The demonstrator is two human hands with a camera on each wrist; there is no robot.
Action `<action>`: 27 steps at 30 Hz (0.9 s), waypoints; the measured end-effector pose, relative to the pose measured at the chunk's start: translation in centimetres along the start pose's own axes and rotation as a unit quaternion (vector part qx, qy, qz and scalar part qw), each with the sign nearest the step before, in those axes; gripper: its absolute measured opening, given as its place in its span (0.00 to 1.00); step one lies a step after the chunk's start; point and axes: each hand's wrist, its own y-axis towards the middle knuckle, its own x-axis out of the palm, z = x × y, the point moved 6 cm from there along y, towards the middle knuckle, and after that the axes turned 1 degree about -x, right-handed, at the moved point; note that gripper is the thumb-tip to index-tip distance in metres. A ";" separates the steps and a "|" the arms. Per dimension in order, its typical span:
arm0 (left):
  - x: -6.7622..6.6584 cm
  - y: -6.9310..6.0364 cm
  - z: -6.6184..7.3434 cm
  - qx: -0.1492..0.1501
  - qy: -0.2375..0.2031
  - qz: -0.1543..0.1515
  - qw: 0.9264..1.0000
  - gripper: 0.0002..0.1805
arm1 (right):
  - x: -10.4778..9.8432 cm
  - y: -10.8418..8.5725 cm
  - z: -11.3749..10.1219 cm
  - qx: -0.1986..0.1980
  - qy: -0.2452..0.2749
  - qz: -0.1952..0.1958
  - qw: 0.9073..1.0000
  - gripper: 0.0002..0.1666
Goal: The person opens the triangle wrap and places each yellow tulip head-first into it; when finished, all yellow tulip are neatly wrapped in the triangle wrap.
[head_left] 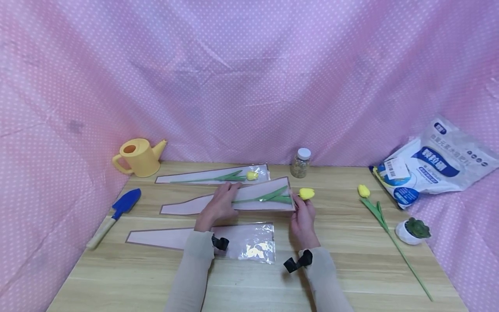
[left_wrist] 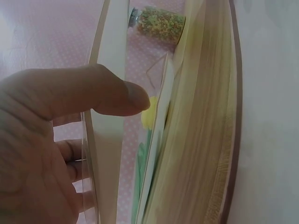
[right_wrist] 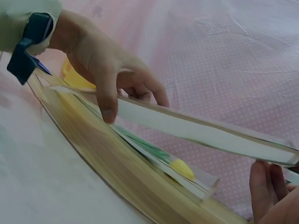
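A clear-fronted flower sleeve [head_left: 206, 203] with a brown border is held above the table. Inside it lies the green stem and leaves of an artificial tulip, whose yellow bloom [head_left: 306, 193] sticks out at the wide end. My left hand [head_left: 220, 203] grips the sleeve partway along from above, thumb on one side and fingers on the other in the left wrist view. My right hand [head_left: 304, 219] pinches the wide end beside the bloom; its exact hold on the stem is hidden. Behind lies another sleeve [head_left: 171, 178] holding a tulip [head_left: 252, 175]; a flat sleeve [head_left: 156, 237] lies nearer me.
A yellow watering can [head_left: 145, 160] and blue trowel [head_left: 126, 202] are on the left. A granule jar [head_left: 300, 164] stands at the back. To the right are a loose tulip [head_left: 386, 227], a potted succulent [head_left: 411, 232] and a printed bag [head_left: 432, 164].
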 end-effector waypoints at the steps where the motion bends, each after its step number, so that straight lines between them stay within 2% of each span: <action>1: 0.0 0.0 0.0 -0.001 0.000 0.000 1.000 0.51 | 0.0 0.1 -0.2 0.002 -0.004 -0.007 1.000 0.17; 6: 0.0 0.0 -0.1 -0.003 -0.002 0.001 1.000 0.51 | -0.4 0.4 -1.4 0.016 -0.068 -0.038 0.997 0.05; 11: 0.0 0.0 -0.1 -0.001 -0.006 0.006 1.000 0.50 | -1.0 0.5 -2.8 0.011 -0.124 -0.063 0.990 0.13; 14: -0.1 0.1 -0.1 0.001 -0.006 0.007 1.000 0.50 | -1.2 0.6 -3.4 0.001 -0.153 -0.073 0.986 0.12; 19: 0.1 0.1 -0.1 0.002 -0.005 0.002 1.000 0.49 | -1.2 0.8 -3.9 -0.020 -0.203 -0.068 0.977 0.08; 24: 0.3 0.1 0.2 0.002 -0.004 -0.003 1.000 0.50 | -1.1 0.9 -4.1 -0.048 -0.256 -0.057 0.964 0.19; 27: 0.4 0.1 0.4 0.003 -0.005 -0.004 1.000 0.50 | -1.0 1.0 -4.1 -0.066 -0.268 -0.049 0.960 0.17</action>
